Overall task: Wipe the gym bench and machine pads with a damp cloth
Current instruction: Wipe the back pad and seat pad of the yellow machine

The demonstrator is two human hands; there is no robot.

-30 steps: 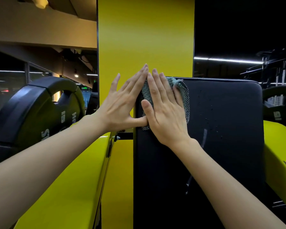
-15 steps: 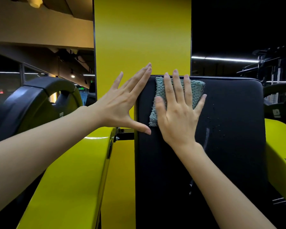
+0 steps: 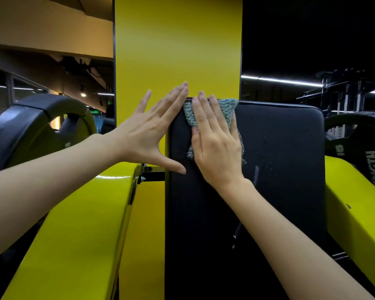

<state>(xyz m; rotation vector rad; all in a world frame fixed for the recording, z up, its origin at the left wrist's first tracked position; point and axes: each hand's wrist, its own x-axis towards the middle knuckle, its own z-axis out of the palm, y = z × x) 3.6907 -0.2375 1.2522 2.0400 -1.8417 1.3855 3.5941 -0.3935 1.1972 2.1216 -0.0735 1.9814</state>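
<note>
Teal knitted cloth [image 3: 226,109] bunched at the black pad's [image 3: 279,169] top left corner, right hand [image 3: 217,152] pressing it, fingers straight together, left hand [image 3: 143,135] splayed against the pad's edge, droplets on the pad

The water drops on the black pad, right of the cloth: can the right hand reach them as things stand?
Probably yes. The right hand presses the cloth flat on the pad just beside the drops, and only bare pad lies between them.

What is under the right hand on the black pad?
A teal knitted cloth lies under the right hand, pressed flat against the upright black cushioned pad near its top left corner. The hand covers the cloth's middle; only its edges show.
</note>
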